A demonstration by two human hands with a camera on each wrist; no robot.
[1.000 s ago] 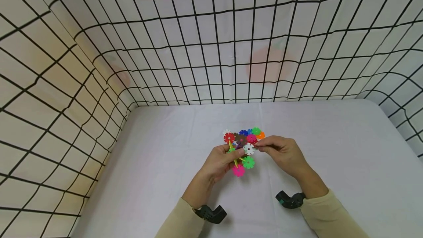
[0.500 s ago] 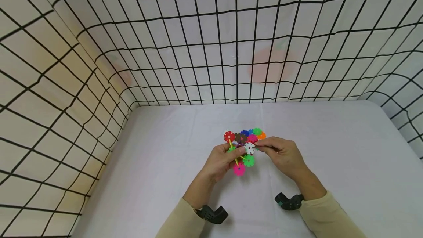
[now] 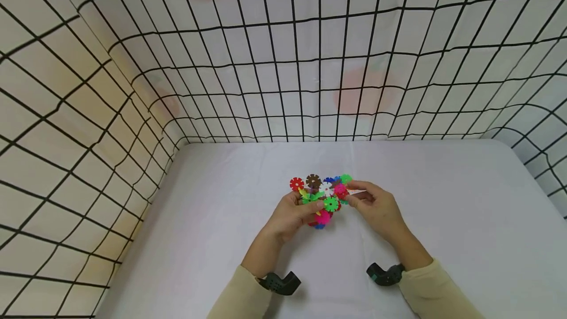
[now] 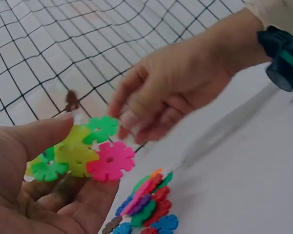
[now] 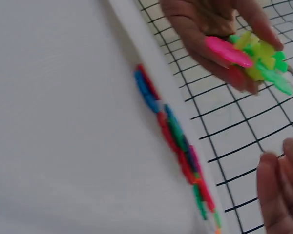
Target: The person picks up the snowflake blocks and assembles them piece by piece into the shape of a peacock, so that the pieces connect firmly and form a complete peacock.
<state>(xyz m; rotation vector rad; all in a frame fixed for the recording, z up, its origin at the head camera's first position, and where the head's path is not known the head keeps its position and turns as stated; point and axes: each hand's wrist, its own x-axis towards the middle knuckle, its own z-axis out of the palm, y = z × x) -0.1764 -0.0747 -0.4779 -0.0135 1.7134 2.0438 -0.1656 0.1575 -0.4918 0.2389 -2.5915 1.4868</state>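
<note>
My left hand (image 3: pixel 288 215) pinches a cluster of slotted flower-shaped building discs between thumb and fingers. In the left wrist view it shows yellow discs (image 4: pixel 75 148), a pink disc (image 4: pixel 111 161) and a green disc (image 4: pixel 101 129), with a brown disc (image 4: pixel 72 100) standing out beyond the thumb. Just right of the cluster is my right hand (image 3: pixel 376 206), thumb and fingers bent and parted; no disc shows between its fingertips (image 5: pixel 268 163) in the right wrist view. Below the hands a flat pile of many-coloured discs (image 4: pixel 144 209) lies on the table.
White cloth covers the table (image 3: pixel 199 240). Black wire mesh (image 3: pixel 283 78) walls it at the back and both sides, with pale patterned fabric behind. A black wrist camera (image 3: pixel 281 283) sits on the left wrist, another camera (image 3: pixel 385 274) on the right.
My left hand has turned the cluster, so the brown and red discs now sit farther left and the white one farther back. My right fingertips, pinched together beside the white disc before, have spread apart.
</note>
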